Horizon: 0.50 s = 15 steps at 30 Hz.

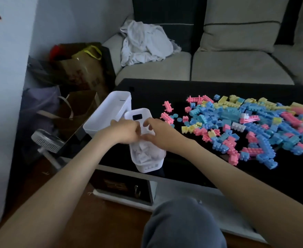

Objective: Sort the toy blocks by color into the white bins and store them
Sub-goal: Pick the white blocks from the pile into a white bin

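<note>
Two white bins are sitting at the left end of the black table (183, 154). The far bin (102, 120) is lying open side up at the far left corner, with its long axis running diagonally from the left edge toward the far edge. The near bin (147, 167) is standing just beside it. Its long axis is pointing from the far side toward the near edge, and its near end is reaching that edge. White blocks (143, 154) are lying in its near half.

The left hand (127, 131) is hovering at this bin's left rim and the right hand (160, 134) at its right rim, both with fingers curled inward and fingertips close together. The hands are covering the bin's middle, so it cannot be told whether either is gripping a block or the rim.

A pile of pink, blue and yellow blocks (245, 126) is spreading over the table's right half, and the picture's right edge is cutting it off.
</note>
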Tool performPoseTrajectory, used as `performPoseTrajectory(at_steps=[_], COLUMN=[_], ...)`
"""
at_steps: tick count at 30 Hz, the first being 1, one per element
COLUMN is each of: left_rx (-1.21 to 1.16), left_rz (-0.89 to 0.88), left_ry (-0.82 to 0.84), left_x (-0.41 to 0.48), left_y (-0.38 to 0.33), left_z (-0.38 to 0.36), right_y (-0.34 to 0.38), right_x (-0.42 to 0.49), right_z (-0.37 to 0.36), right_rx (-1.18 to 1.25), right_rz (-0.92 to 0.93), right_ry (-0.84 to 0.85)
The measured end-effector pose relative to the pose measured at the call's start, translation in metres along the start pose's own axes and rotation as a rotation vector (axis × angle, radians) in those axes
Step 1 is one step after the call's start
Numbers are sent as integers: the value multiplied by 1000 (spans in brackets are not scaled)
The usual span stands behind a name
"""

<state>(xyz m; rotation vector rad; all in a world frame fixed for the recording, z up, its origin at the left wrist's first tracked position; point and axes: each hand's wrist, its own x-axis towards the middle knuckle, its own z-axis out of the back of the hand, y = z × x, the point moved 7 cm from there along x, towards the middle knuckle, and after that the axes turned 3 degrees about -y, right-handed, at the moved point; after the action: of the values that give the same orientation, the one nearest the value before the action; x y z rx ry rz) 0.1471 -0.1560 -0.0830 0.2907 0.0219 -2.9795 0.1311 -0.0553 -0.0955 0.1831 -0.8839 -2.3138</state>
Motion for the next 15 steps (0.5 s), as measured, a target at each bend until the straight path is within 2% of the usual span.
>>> performPoseTrajectory(at_steps=[2,6,9,12,15], left_rx=[53,120,37,-52,-141], left_rz=[-51,-101,-188,-285,-423], left_ry=[43,-115,-199,-236,-296], left_x=[0,11,25,39,52], left_y=[-7,-36,-68,-118,-177], left_z=[1,24,29,31,33], right_y=[-1,-19,-75,-143,-196], right_x=[-3,-13,-25,-49,-80], right_z=[2,39,78,126,170], right_rx=[-27,-33,-95,-210,-254], right_rz=[18,56,-113,-355,-509], right_ry=[19,-154,-241,-281,-377])
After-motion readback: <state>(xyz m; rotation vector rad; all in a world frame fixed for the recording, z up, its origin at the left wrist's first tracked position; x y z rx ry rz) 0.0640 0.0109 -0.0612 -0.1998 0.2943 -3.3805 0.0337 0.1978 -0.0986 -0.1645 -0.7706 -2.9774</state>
